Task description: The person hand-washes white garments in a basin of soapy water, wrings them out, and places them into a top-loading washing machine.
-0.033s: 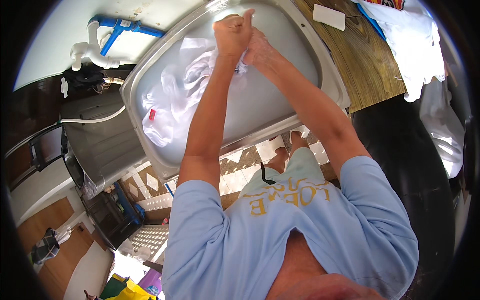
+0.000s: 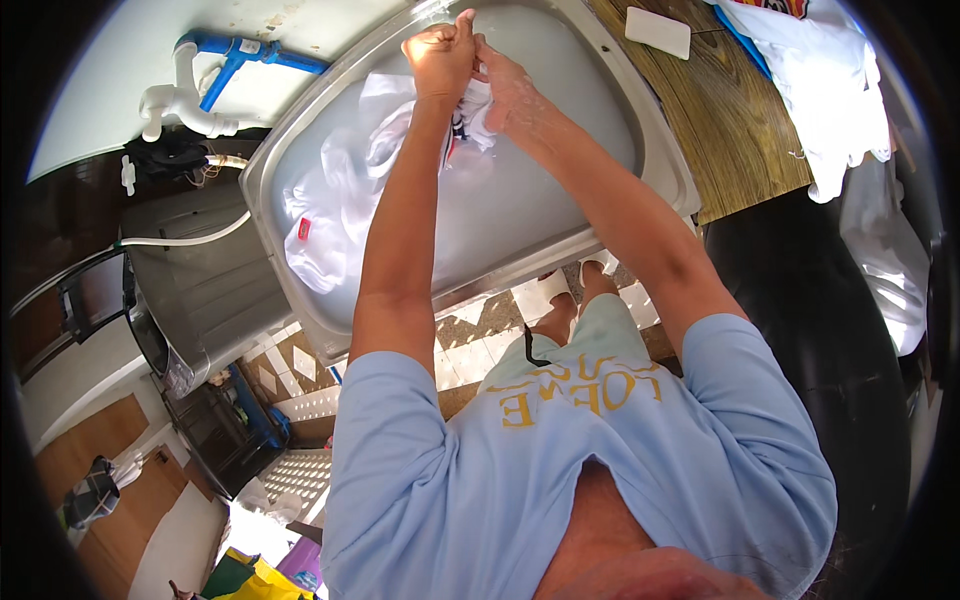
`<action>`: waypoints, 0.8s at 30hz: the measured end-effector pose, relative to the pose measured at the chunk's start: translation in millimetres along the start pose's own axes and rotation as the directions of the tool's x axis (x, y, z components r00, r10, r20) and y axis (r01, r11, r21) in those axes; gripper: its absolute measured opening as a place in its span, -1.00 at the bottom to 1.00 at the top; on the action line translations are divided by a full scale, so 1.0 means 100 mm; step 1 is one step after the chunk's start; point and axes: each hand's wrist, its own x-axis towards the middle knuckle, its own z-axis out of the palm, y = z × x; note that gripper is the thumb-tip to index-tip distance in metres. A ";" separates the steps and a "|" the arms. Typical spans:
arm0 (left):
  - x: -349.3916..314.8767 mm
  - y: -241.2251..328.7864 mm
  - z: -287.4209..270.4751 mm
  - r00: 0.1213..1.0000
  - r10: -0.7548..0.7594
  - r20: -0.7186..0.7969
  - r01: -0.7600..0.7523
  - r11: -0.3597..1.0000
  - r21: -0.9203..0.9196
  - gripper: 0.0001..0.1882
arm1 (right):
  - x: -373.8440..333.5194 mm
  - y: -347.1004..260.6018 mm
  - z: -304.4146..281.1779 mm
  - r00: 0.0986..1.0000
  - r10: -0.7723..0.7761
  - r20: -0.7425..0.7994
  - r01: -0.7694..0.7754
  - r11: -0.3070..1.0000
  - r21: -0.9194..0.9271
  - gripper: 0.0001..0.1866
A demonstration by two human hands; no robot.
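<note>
Both my hands are together over the far side of a grey basin [image 2: 640, 90] filled with cloudy water. My left hand [image 2: 440, 62] is closed in a fist, thumb up, gripping wet white cloth. Just right of it, my right hand [image 2: 512, 90] is closed on the same white garment [image 2: 385, 135]; its fingers are partly hidden. A bit of dark and red trim shows on the cloth below the hands. The rest of the garment trails left through the water, ending near a small red tag [image 2: 304, 229].
A white tap [image 2: 185, 105] on blue pipe [image 2: 240, 65] stands left of the basin. On the right, a wooden board [image 2: 730, 130] bears a whitish bar [image 2: 658, 33] and white clothes [image 2: 830, 90]. A pale hose [image 2: 190, 240] runs at left, by a grey machine [image 2: 200, 290].
My two hands have shifted slightly left and upward, with a little more space between them. More of the cloth's dark and red trim now shows beneath them.
</note>
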 end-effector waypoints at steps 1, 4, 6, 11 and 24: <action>0.05 -0.09 0.03 0.994 0.109 0.030 -0.113 0.983 0.147 -0.47 | -0.05 -0.02 0.00 1.000 0.007 0.016 -0.008 0.996 0.093 -0.73; -0.23 -0.11 0.40 0.835 0.509 0.210 -0.549 0.744 0.380 -0.50 | 0.21 -0.10 -0.23 0.954 -0.129 0.270 0.053 0.962 0.269 -0.76; -0.31 -0.12 0.50 0.715 0.650 0.256 -0.692 0.608 0.389 -0.52 | 0.37 -0.11 -0.36 0.819 -0.247 0.517 0.064 0.936 0.345 -0.77; 0.19 -0.27 0.09 0.933 0.353 0.068 -0.358 0.894 0.269 -0.53 | 0.19 -0.01 -0.11 0.990 -0.092 0.109 0.085 0.994 0.067 -0.66; 0.34 -0.27 -0.57 0.987 0.039 -0.153 -0.015 0.987 0.160 -0.45 | 0.28 -0.24 -0.18 0.971 -0.119 0.208 0.046 0.944 0.326 -0.51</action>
